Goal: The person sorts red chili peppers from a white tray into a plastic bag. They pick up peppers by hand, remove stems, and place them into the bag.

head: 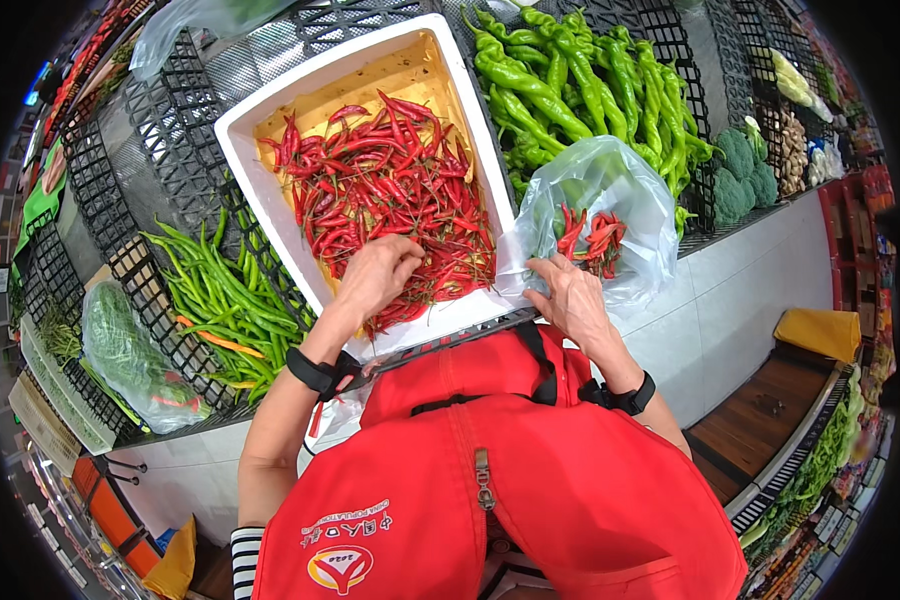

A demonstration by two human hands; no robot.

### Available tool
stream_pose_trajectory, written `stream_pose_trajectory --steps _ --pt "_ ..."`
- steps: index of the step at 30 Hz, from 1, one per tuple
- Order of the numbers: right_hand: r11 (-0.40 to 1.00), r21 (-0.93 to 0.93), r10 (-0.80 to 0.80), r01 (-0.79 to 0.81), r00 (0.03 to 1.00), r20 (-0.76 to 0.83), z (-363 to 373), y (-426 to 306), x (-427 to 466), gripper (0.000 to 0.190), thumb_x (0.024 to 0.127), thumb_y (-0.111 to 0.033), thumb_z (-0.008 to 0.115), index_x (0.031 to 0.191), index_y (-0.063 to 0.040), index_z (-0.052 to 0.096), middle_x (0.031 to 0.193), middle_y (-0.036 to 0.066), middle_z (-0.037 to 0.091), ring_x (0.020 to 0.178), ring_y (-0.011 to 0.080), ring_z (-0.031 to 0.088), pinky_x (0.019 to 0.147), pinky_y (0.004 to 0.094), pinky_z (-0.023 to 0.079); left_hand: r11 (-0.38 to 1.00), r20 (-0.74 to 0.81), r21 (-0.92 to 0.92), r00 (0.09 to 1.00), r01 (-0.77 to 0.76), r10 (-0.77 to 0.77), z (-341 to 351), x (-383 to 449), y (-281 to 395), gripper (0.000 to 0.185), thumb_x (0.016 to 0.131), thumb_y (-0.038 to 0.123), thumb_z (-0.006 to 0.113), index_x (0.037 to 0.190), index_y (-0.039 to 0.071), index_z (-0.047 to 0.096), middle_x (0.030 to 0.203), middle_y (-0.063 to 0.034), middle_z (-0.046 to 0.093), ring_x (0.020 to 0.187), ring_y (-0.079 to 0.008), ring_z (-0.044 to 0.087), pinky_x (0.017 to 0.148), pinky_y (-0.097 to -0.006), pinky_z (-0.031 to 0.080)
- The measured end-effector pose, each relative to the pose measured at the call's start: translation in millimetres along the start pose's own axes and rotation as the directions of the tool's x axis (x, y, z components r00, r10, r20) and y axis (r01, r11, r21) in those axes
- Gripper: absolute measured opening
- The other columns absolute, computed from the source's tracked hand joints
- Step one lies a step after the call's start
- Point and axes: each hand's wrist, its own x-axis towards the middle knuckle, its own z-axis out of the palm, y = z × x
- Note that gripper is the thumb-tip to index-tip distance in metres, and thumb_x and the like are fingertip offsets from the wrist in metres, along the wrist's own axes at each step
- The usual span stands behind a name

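Note:
A white foam box [234, 142], lined with yellowish paper, holds a heap of small red chili peppers [390, 180] with thin stems. My left hand [379, 276] is over the near part of this heap, fingers curled down among the chilies. Whether a chili is between the fingertips is hidden. To the right, a clear plastic bag [637, 176] gapes beside the box's near right corner. My right hand [574, 296] grips its near edge. Inside the bag lies a small bunch of red chilies [604, 244].
Long green peppers [562, 82] are piled right of the box, with broccoli [742, 169] beyond. Slender green chilies [232, 300] and a bagged leafy vegetable [131, 360] lie left. Black plastic crate dividers [187, 127] separate the display. A red apron [435, 465] covers my front.

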Motion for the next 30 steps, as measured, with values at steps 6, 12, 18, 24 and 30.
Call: stream_pose_trajectory --steps 6,12,18,24,30 --pt "0.995 -0.102 -0.028 0.008 0.981 -0.192 3.8 15.3 -1.6 0.022 0.084 -0.016 0.073 0.104 -0.007 0.069 0.091 0.013 0.065 0.082 0.0346 0.068 0.068 0.0452 0.054 0.869 0.133 0.17 0.885 -0.464 0.446 47.8 15.8 -15.6 0.038 0.085 0.011 0.068 0.122 0.003 0.064 0.125 -0.014 0.06 0.116 -0.0317 0.058 0.098 -0.0388 0.05" --pt "0.99 -0.135 -0.014 -0.028 0.954 -0.3 10.9 46.3 -8.0 0.01 0.087 -0.016 0.069 0.094 -0.009 0.07 0.079 0.01 0.063 0.075 0.0317 0.067 0.065 0.0435 0.054 0.778 0.264 0.503 0.924 -0.378 0.278 69.0 27.1 4.5 0.055 0.082 0.017 0.073 0.134 0.007 0.057 0.132 -0.0155 0.051 0.122 -0.0328 0.05 0.101 -0.0442 0.044" --pt "0.994 -0.101 0.01 -0.044 0.949 -0.314 16.8 51.4 -7.3 0.01 0.088 -0.014 0.069 0.096 -0.008 0.071 0.084 0.009 0.067 0.078 0.0297 0.068 0.066 0.0407 0.053 0.698 0.236 0.607 0.925 -0.378 0.296 75.6 28.5 8.1 0.041 0.085 0.013 0.064 0.126 0.007 0.061 0.121 -0.0145 0.052 0.115 -0.0304 0.052 0.094 -0.0422 0.045" --pt "0.998 -0.053 -0.004 -0.016 0.932 -0.363 19.3 52.5 -6.6 0.008 0.087 -0.015 0.069 0.092 -0.009 0.071 0.078 0.01 0.066 0.075 0.0304 0.068 0.064 0.0416 0.054 0.659 0.173 0.659 0.925 -0.363 0.337 88.1 30.2 1.0 0.028 0.087 0.012 0.058 0.113 0.006 0.065 0.116 -0.0141 0.053 0.111 -0.0287 0.053 0.089 -0.0408 0.046" --pt "1.0 -0.015 0.01 -0.017 0.929 -0.371 22.4 54.3 -3.7 0.009 0.088 -0.016 0.068 0.091 -0.008 0.071 0.081 0.01 0.069 0.076 0.0308 0.069 0.065 0.0413 0.054 0.499 0.234 0.781 0.916 -0.376 0.325 98.1 34.7 3.1 0.022 0.088 0.015 0.058 0.104 0.004 0.068 0.111 -0.012 0.054 0.105 -0.0257 0.054 0.077 -0.0379 0.048"
